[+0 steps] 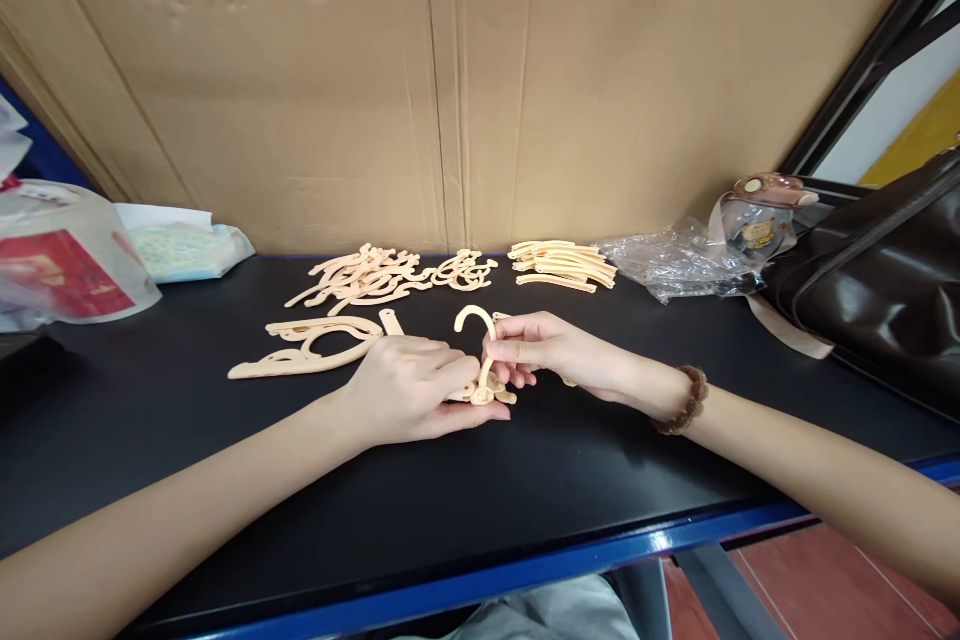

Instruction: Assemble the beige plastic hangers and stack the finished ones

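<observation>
Between both hands is a cream plastic folding hanger (484,392) with its curved hook (472,315) pointing up. My left hand (420,382) is closed around the hanger's body, its thumb under the hook's base; most of the body is hidden by the fingers. With thumb and fingers, my right hand (536,348) pinches the hook's stem. Left of my left hand lie folded hanger pieces (307,345). Behind them are a pile of hanger arms (364,275), a small pile of hooks (465,270) and a stack of slim curved strips (562,263).
A brown cardboard sheet (300,90) stands at the back of the black table (480,520). On the right are clear plastic wrap (675,260), a clear bottle (754,225) and a dark leather bag (877,280). A white plastic bag (131,250) and tissue pack (195,250) sit left.
</observation>
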`<state>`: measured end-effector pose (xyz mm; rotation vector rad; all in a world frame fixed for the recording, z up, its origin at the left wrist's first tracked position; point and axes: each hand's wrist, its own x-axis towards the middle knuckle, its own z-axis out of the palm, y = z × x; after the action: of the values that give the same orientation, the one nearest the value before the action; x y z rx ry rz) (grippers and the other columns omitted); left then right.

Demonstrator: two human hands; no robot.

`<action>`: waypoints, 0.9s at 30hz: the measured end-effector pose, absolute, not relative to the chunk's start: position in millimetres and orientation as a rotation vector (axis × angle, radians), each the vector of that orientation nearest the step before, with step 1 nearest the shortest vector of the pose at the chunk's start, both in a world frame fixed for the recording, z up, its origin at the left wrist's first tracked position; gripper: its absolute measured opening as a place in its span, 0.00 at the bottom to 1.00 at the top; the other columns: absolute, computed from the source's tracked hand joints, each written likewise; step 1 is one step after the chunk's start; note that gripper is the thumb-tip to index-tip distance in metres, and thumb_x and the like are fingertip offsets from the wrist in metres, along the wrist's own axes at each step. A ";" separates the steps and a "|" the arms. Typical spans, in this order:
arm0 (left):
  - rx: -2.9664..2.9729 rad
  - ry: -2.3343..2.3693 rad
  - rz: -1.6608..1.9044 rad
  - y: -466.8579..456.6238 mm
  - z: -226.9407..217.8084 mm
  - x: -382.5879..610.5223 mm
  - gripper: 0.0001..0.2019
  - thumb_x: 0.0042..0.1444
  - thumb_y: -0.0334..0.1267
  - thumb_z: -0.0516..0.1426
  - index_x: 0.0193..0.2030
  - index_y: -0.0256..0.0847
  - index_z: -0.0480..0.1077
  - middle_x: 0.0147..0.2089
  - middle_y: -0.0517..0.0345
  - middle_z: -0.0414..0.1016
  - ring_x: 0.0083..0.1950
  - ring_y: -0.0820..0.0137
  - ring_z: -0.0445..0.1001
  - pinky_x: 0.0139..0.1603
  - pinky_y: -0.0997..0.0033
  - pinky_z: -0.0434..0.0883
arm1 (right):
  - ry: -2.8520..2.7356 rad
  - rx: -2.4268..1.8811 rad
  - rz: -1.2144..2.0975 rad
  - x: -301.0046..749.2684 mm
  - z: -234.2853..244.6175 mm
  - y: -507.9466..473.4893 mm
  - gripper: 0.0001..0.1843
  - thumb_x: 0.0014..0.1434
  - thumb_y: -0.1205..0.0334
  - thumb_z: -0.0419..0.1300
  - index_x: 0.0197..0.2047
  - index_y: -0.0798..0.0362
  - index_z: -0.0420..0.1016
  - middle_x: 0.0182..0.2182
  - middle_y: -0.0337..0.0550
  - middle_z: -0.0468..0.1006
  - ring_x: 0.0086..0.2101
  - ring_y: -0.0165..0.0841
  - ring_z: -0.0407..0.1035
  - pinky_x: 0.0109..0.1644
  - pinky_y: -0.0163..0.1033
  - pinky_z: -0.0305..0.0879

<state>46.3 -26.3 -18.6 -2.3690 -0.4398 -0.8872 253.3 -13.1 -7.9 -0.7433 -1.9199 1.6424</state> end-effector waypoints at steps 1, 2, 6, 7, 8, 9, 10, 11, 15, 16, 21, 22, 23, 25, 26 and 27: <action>-2.376 -0.436 -0.891 -26.2 -19.1 46.4 0.21 0.60 0.51 0.55 0.21 0.40 0.62 0.16 0.67 0.64 0.17 0.78 0.62 0.19 0.75 0.57 | -1.922 -0.738 1.646 253.3 -8.3 -12.9 0.14 0.61 0.53 0.59 0.31 0.55 0.67 0.27 0.37 0.71 0.27 0.24 0.62 0.30 0.31 0.56; -2.384 -0.433 -0.890 -26.2 -19.5 46.4 0.20 0.60 0.50 0.55 0.22 0.40 0.63 0.16 0.67 0.64 0.17 0.78 0.63 0.19 0.75 0.58 | -1.924 -0.734 1.648 253.2 -8.4 -12.7 0.14 0.60 0.53 0.59 0.31 0.55 0.67 0.27 0.37 0.71 0.27 0.24 0.62 0.30 0.31 0.56; -2.413 -0.425 -0.857 -27.0 -19.0 46.8 0.19 0.62 0.47 0.53 0.24 0.39 0.64 0.17 0.66 0.66 0.17 0.77 0.65 0.20 0.75 0.58 | -1.929 -0.751 1.640 252.7 -6.9 -13.9 0.15 0.60 0.51 0.59 0.31 0.55 0.68 0.27 0.37 0.71 0.26 0.24 0.62 0.29 0.30 0.57; -2.421 -0.421 -0.852 -27.4 -18.3 47.1 0.19 0.63 0.47 0.52 0.24 0.39 0.64 0.17 0.66 0.67 0.17 0.77 0.65 0.20 0.75 0.58 | -1.925 -0.769 1.644 252.6 -6.2 -14.4 0.16 0.60 0.51 0.59 0.31 0.55 0.67 0.27 0.37 0.70 0.26 0.24 0.62 0.28 0.29 0.57; -2.424 -0.417 -0.851 -27.8 -17.5 47.4 0.20 0.64 0.47 0.51 0.24 0.39 0.64 0.17 0.66 0.67 0.17 0.78 0.65 0.20 0.75 0.58 | -1.916 -0.790 1.651 252.6 -5.6 -14.8 0.16 0.60 0.51 0.60 0.31 0.55 0.67 0.27 0.37 0.70 0.26 0.24 0.62 0.28 0.29 0.57; -2.424 -0.412 -0.854 -28.2 -16.6 47.7 0.20 0.65 0.46 0.50 0.24 0.39 0.63 0.17 0.66 0.67 0.17 0.78 0.65 0.20 0.75 0.58 | -1.902 -0.812 1.660 252.8 -5.1 -15.0 0.16 0.59 0.50 0.60 0.31 0.55 0.67 0.27 0.37 0.70 0.26 0.24 0.62 0.27 0.28 0.57; -2.420 -0.407 -0.861 -28.5 -15.8 48.0 0.20 0.65 0.46 0.50 0.23 0.39 0.63 0.17 0.66 0.66 0.17 0.78 0.64 0.19 0.75 0.57 | -1.887 -0.833 1.668 253.1 -4.9 -15.0 0.16 0.59 0.50 0.60 0.31 0.55 0.67 0.27 0.37 0.69 0.26 0.24 0.62 0.26 0.28 0.56; -2.413 -0.402 -0.866 -28.8 -15.3 48.3 0.20 0.66 0.45 0.50 0.23 0.39 0.62 0.17 0.66 0.65 0.17 0.78 0.63 0.19 0.75 0.56 | -1.872 -0.852 1.673 253.6 -5.0 -14.7 0.16 0.59 0.50 0.60 0.31 0.55 0.68 0.26 0.36 0.68 0.26 0.23 0.62 0.25 0.27 0.56; -2.384 -0.399 -0.864 -28.4 -15.2 48.8 0.21 0.65 0.43 0.51 0.20 0.39 0.60 0.15 0.67 0.62 0.16 0.78 0.61 0.18 0.74 0.55 | -1.846 -0.881 1.660 255.7 -6.7 -12.3 0.17 0.58 0.49 0.61 0.30 0.55 0.68 0.24 0.35 0.65 0.24 0.23 0.60 0.23 0.27 0.54; -2.378 -0.402 -0.864 -28.2 -15.6 48.8 0.21 0.65 0.43 0.51 0.20 0.39 0.60 0.15 0.67 0.62 0.16 0.79 0.60 0.18 0.74 0.55 | -1.848 -0.885 1.653 256.0 -7.1 -11.9 0.18 0.57 0.48 0.61 0.30 0.55 0.68 0.24 0.35 0.65 0.24 0.23 0.60 0.23 0.27 0.54; -2.333 -0.444 -0.860 -27.4 -17.0 48.5 0.22 0.63 0.47 0.53 0.19 0.39 0.61 0.15 0.66 0.63 0.16 0.78 0.61 0.19 0.75 0.56 | -1.846 -0.901 1.629 255.7 -8.0 -12.2 0.18 0.56 0.48 0.62 0.29 0.55 0.67 0.23 0.34 0.64 0.24 0.22 0.59 0.23 0.26 0.54; -2.330 -0.455 -0.855 -27.2 -16.9 48.3 0.23 0.63 0.48 0.53 0.19 0.39 0.61 0.15 0.66 0.63 0.16 0.78 0.61 0.19 0.75 0.56 | -1.842 -0.893 1.633 255.6 -8.1 -12.4 0.18 0.56 0.48 0.62 0.29 0.55 0.67 0.24 0.34 0.64 0.24 0.22 0.59 0.23 0.26 0.54; -2.328 -0.468 -0.853 -26.8 -16.7 48.0 0.23 0.63 0.49 0.53 0.19 0.39 0.61 0.15 0.66 0.62 0.16 0.78 0.61 0.18 0.75 0.56 | -1.838 -0.883 1.642 255.7 -8.3 -12.6 0.17 0.57 0.49 0.62 0.30 0.55 0.67 0.24 0.34 0.65 0.24 0.22 0.59 0.23 0.26 0.54; -2.333 -0.505 -0.865 -26.0 -15.8 47.2 0.24 0.62 0.50 0.52 0.18 0.39 0.59 0.14 0.66 0.60 0.15 0.78 0.59 0.18 0.75 0.55 | -1.826 -0.865 1.666 256.1 -8.7 -12.6 0.17 0.57 0.49 0.61 0.31 0.55 0.68 0.25 0.35 0.65 0.25 0.22 0.59 0.23 0.26 0.54; -2.338 -0.524 -0.880 -25.6 -15.1 46.8 0.25 0.62 0.51 0.52 0.17 0.39 0.58 0.14 0.66 0.59 0.15 0.78 0.58 0.17 0.75 0.54 | -1.817 -0.860 1.677 256.3 -9.0 -12.4 0.17 0.57 0.49 0.61 0.31 0.55 0.68 0.25 0.35 0.65 0.25 0.22 0.59 0.24 0.26 0.53; -2.344 -0.539 -0.897 -25.2 -14.3 46.5 0.26 0.62 0.51 0.52 0.17 0.39 0.57 0.14 0.66 0.57 0.15 0.78 0.57 0.17 0.75 0.54 | -1.805 -0.856 1.688 256.6 -9.2 -12.2 0.17 0.57 0.49 0.61 0.31 0.55 0.68 0.25 0.35 0.65 0.25 0.22 0.59 0.23 0.26 0.53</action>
<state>46.5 -25.2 -14.3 -2.3443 -0.5391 -0.8970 256.6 -12.2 -9.2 -0.8555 -1.8049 1.6878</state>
